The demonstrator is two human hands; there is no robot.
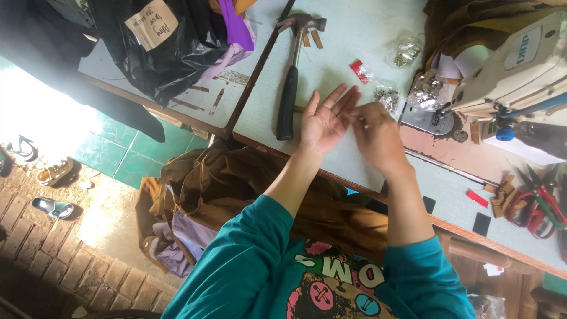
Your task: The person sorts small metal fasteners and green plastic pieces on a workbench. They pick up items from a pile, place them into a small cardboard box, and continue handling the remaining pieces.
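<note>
Picking at something tiny mid-frame: left hand point(323, 121) is flat, fingers spread, while the right hand point(378, 133) pinches over it above the tabletop point(348, 35). Can't make out the piece; next needs a careful grip.

Single head-worn camera is looking steeply down, close over the light worktable point(354, 35), frame tilted; no second view overlapping.

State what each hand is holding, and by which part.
Left hand is open, palm up, holding nothing visible. Right hand pinches something tiny at its fingertips over the left fingers; what it is cannot be told.
</note>
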